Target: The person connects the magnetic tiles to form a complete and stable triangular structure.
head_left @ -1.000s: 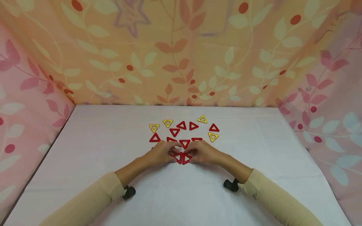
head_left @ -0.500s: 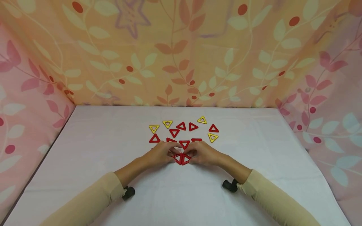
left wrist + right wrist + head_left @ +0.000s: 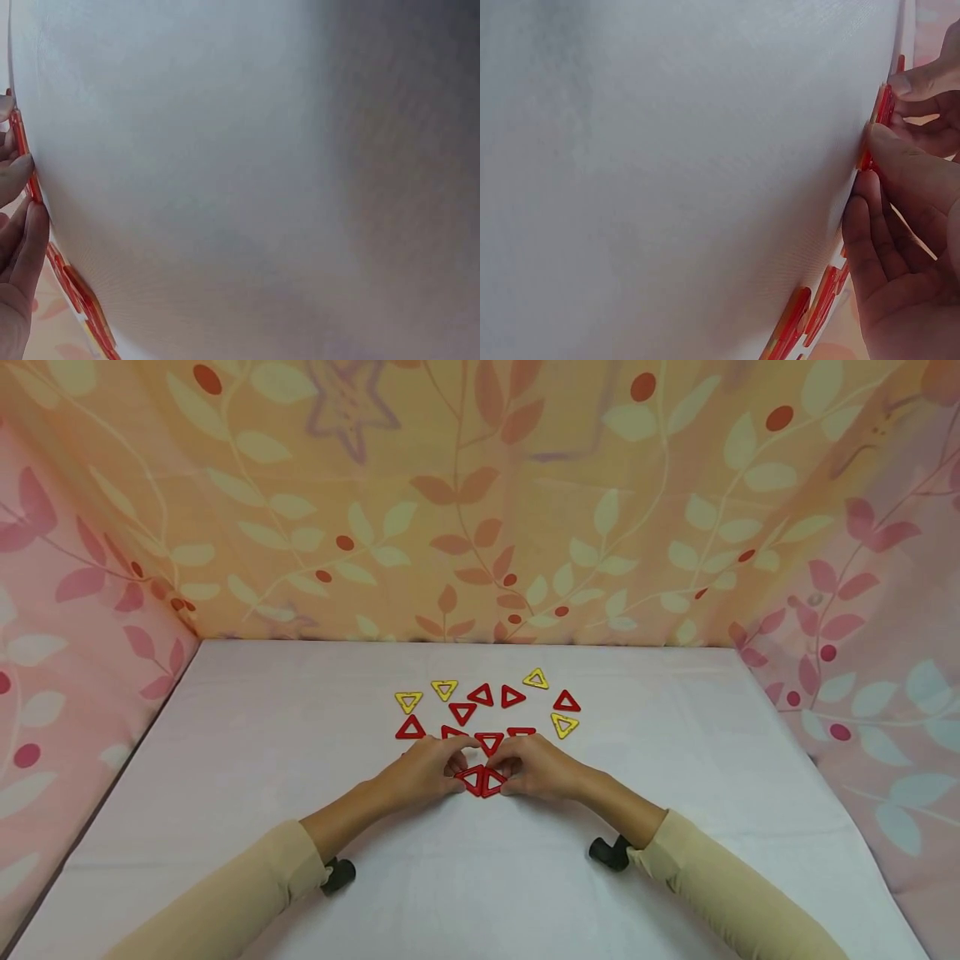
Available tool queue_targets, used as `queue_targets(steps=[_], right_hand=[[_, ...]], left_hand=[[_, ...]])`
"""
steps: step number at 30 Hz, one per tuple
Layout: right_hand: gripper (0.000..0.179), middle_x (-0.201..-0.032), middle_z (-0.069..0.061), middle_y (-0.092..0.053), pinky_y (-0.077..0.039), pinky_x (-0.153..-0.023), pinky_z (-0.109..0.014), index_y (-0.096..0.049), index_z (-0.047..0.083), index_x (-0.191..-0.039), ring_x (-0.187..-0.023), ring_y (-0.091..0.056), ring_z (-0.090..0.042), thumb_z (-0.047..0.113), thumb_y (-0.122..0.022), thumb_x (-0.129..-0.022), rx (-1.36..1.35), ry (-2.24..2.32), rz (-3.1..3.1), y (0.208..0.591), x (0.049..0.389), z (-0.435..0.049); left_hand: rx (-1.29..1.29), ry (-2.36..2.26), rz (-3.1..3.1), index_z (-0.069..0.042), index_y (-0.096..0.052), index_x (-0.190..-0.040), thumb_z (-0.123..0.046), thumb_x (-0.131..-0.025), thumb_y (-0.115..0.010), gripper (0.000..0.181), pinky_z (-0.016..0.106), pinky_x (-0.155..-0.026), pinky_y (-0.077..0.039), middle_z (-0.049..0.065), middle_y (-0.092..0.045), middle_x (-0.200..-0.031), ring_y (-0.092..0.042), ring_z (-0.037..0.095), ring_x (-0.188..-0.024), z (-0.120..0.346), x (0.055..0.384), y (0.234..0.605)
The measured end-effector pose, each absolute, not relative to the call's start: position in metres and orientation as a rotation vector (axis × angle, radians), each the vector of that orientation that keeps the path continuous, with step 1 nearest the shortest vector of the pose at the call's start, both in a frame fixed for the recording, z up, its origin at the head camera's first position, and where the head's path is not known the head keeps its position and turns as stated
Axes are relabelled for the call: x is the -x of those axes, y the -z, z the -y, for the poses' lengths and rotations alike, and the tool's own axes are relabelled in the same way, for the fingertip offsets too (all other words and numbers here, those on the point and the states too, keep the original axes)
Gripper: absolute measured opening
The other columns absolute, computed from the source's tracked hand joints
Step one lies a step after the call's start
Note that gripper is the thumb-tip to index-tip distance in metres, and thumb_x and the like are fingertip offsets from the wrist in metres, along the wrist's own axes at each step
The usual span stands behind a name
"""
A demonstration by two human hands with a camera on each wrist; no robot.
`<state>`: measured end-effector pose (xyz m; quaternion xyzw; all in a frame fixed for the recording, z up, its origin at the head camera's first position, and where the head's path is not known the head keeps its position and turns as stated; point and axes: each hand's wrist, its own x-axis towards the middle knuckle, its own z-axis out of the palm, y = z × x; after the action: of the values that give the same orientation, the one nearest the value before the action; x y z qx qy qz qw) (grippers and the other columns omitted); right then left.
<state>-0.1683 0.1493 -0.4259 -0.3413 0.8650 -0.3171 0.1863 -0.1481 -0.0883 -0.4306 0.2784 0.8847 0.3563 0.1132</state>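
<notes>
Near the middle of the white table, two red triangle tiles with hollow centres lie edge to edge, apparently touching. My left hand pinches the left red triangle tile between thumb and fingers, its index finger reaching out above it. The right red triangle tile is pinched at its outer corner by my right hand. Just beyond both hands lies another red triangle. Seen edge-on in the right wrist view, a red tile sits between the right thumb and fingers. The hands partly cover some tiles behind them.
Several more red triangles and yellow triangles are scattered flat beyond the hands. A patterned cloth wall rises at the table's back edge, with pink cloth on both sides. A black device sits at the right wrist, another at the left.
The two pinched red triangles have come together, closing the narrow gap between them. My left fingers have shifted slightly on the left tile. The scattered tiles stay where they were.
</notes>
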Motion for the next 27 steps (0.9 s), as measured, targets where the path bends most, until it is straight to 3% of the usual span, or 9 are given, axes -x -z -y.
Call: queue_targets(steps=[27], right_hand=[[0.036,-0.1,0.005,-0.067,-0.054,-0.079,-0.025,-0.072,0.01,-0.117,-0.085,-0.06,-0.012,0.008,-0.081,-0.082,0.93,0.901,-2.433,0.4268,0.1686,-0.1489]], left_hand=[[-0.82,-1.158,-2.52,-0.009,-0.058,-0.131,-0.001,-0.087,-0.074,0.048,0.028,-0.083,-0.054,0.001,-0.068,-0.101,-0.062,0.013,-0.095,0.0908,0.1456,0.4354]])
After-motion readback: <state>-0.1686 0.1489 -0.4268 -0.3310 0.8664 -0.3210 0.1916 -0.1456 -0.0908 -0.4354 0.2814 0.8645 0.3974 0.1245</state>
